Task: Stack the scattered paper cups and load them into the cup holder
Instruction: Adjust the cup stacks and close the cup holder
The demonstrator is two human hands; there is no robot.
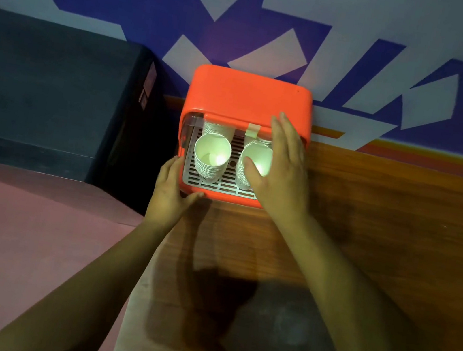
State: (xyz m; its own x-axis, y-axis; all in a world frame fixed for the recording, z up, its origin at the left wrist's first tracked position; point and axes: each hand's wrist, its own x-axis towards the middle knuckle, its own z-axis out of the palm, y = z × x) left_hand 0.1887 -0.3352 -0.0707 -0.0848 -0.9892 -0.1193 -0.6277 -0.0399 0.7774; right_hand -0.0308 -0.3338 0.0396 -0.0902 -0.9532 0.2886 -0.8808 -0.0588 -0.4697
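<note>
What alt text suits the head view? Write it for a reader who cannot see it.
An orange cup holder on a wooden table holds two stacks of white paper cups. The right hand lies flat over the right stack, the left stack is uncovered, and the left hand touches the holder's front left corner.

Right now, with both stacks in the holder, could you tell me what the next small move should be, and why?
Probably draw the right hand back off the right cup stack. Its thumb lies on that stack's rim. This stack and the left cup stack already stand upright inside the orange cup holder, and the left hand rests at its front corner.
</note>
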